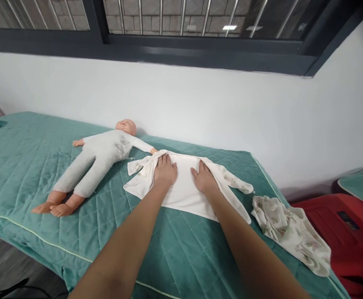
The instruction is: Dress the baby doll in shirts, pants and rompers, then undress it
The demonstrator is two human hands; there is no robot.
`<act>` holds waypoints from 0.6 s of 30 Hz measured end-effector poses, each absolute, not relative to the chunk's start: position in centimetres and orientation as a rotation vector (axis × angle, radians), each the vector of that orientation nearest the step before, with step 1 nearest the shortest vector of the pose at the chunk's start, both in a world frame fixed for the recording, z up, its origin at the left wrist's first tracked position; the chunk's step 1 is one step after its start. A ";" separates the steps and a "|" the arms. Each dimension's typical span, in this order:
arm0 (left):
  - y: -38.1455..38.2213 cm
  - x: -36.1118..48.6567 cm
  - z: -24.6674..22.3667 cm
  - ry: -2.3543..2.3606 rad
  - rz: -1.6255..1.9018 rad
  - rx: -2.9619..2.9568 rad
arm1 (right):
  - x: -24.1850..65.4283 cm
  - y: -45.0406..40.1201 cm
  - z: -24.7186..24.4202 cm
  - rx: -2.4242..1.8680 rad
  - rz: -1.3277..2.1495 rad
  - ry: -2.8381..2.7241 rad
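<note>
A small white baby shirt point(184, 178) with printed sleeves lies spread on the green quilted cover, its front opened out to both sides. My left hand point(165, 170) rests flat on its left part near the collar, fingers stretched out. On the right part lies my right hand point(204, 177), also flat with the thumb apart. Neither hand grips anything. To the left, a baby doll point(106, 145) in a whitish body suit lies on its back, head toward the wall. One of its hands touches or nearly touches the shirt's upper left edge.
Crumpled printed baby clothing point(293, 232) lies at the right edge of the green quilted cover point(175, 249). Beyond that edge stands a red chair point(343, 224). A white wall point(181, 108) and a dark window frame point(200, 54) bound the far side.
</note>
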State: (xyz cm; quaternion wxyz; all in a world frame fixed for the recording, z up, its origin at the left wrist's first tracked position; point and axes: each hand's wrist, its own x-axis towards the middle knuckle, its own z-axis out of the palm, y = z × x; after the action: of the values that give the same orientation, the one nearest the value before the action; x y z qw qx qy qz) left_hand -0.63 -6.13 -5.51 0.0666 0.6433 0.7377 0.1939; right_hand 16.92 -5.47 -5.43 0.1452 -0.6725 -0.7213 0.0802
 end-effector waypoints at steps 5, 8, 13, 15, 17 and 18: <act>-6.1 -0.5 -5.6 2.222 0.544 1.958 | 16.8 -5.1 -5.4 -1.991 0.272 -2.110; -6.1 -0.4 -5.7 2.223 0.541 1.959 | 16.7 -5.1 -5.2 -2.007 0.276 -2.119; -6.5 -0.2 -5.7 2.213 0.524 1.975 | 16.6 -5.4 -5.0 -2.026 0.259 -2.122; -6.9 -0.1 -5.7 2.211 0.514 1.986 | 16.5 -5.4 -4.9 -2.029 0.245 -2.126; -7.3 0.0 -5.7 2.216 0.503 1.992 | 16.5 -5.6 -4.9 -2.023 0.221 -2.135; -7.6 0.0 -5.7 2.220 0.498 1.994 | 16.4 -5.7 -4.8 -2.017 0.205 -2.142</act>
State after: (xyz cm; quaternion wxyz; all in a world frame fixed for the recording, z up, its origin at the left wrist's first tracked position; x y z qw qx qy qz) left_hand 0.05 -7.56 -5.71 0.0584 0.6579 0.7326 0.1643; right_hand 16.42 -5.67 -4.83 0.0962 -0.6807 -0.7229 0.0691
